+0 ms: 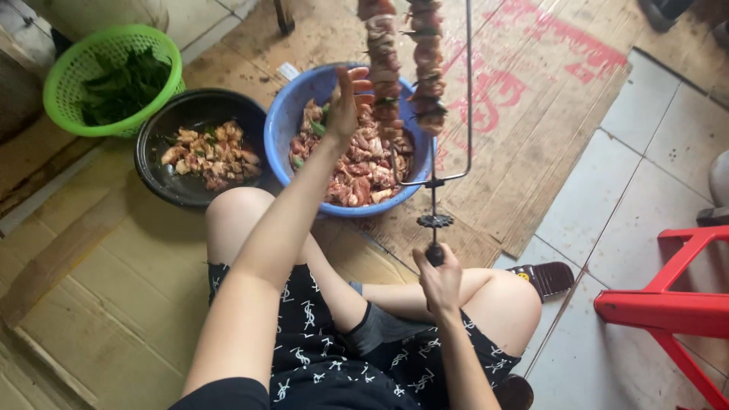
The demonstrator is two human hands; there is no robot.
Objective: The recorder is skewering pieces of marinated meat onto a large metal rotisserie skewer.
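Skewer tool [434, 182]: metal rod with long prongs, held straight up above the blue bowl, small toothed wheel low on the rod.
Meat on prongs [383, 61]: two tall stacks of reddish pieces with bits of green between, running up out of view.
Right hand [438, 275]: fingers wrapped tight around the dark handle at the bottom of the rod, just above the knee.
Left hand [348, 99]: raised over the blue bowl, fingers stretched up and spread a little, touching the side of the near stack of meat; not clear if anything is pinched.
Blue bowl [282, 125]: round, plastic, on the cardboard, right under the prongs; full of raw pink and red meat chunks with a few green leaves.
Black bowl [159, 171]: round, touching the blue bowl on its left; a smaller pile of pale chopped meat in the middle.
Green basket [64, 72]: plastic with holes, just beside the black bowl, farther left; dark green leaves inside.
Cardboard [531, 114]: flat brown sheets on the tiled floor, red print on one sheet.
Red stool [668, 307]: plastic, off to the right, well apart from the bowls.
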